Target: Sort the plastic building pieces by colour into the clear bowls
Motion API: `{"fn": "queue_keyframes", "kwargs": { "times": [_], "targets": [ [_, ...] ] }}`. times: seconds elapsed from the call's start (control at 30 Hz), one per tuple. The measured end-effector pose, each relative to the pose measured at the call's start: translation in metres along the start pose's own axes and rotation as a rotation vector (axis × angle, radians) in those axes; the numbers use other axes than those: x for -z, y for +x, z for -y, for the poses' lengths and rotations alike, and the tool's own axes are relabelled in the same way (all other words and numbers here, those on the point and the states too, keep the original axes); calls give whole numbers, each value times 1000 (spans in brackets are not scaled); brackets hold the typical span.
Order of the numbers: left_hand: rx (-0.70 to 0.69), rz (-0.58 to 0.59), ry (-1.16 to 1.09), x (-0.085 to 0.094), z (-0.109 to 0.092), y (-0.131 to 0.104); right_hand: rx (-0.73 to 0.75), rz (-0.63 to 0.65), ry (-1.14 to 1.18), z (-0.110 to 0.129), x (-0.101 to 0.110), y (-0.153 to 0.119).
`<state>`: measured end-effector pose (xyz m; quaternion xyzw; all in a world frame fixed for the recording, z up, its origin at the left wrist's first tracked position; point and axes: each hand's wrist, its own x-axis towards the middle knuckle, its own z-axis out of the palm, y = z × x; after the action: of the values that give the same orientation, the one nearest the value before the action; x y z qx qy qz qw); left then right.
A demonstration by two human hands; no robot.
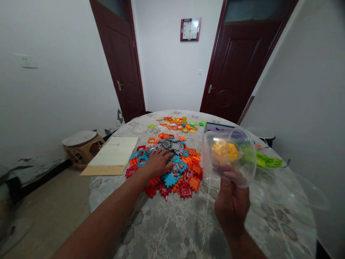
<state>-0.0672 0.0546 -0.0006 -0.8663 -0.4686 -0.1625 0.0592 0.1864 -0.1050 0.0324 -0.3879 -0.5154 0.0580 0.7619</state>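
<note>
My left hand (159, 162) lies with fingers spread on a heap of plastic interlocking pieces (172, 178) in blue, grey, orange and red. Grey pieces (168, 144) show just past its fingertips. My right hand (232, 196) grips a clear plastic tub (207, 153), raised over the table and tipped on its side. Yellow pieces (225, 151) appear in the tub or through its wall; I cannot tell which. The fingers of the right hand are partly seen through the clear plastic.
A smaller scatter of yellow and orange pieces (180, 125) lies farther back. Behind the tub stand a dark-edged box (219, 126) and bright green pieces (266, 160). A clear lid (309, 190) is at right. Papers (114, 151) rest at left. A stool (81, 144) stands beside the table.
</note>
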Motion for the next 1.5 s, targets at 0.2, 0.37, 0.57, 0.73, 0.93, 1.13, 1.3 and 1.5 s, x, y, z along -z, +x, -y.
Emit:
{"fn": "queue_keyframes", "kwargs": {
  "times": [0.2,0.37,0.57,0.73,0.93,1.13,1.3,1.5],
  "targets": [
    [52,32,-9,15,4,-48,-6,12,8,2,-1,-3],
    [119,24,5,21,-7,-77,-17,12,0,1,-2,-5],
    [114,12,6,10,-32,-91,-9,23,-8,3,-3,-3],
    [133,4,4,4,-41,-78,-16,30,-7,5,-2,-4],
    [73,-66,-3,28,-28,-41,-28,-9,6,3,-3,-2],
    [34,-26,21,16,-13,29,-37,-31,-12,0,-1,0],
    [53,81,-6,-17,-1,59,-37,-23,-48,-1,1,2],
    [170,17,48,-17,15,47,-52,-22,-27,1,1,1]
  ]
}}
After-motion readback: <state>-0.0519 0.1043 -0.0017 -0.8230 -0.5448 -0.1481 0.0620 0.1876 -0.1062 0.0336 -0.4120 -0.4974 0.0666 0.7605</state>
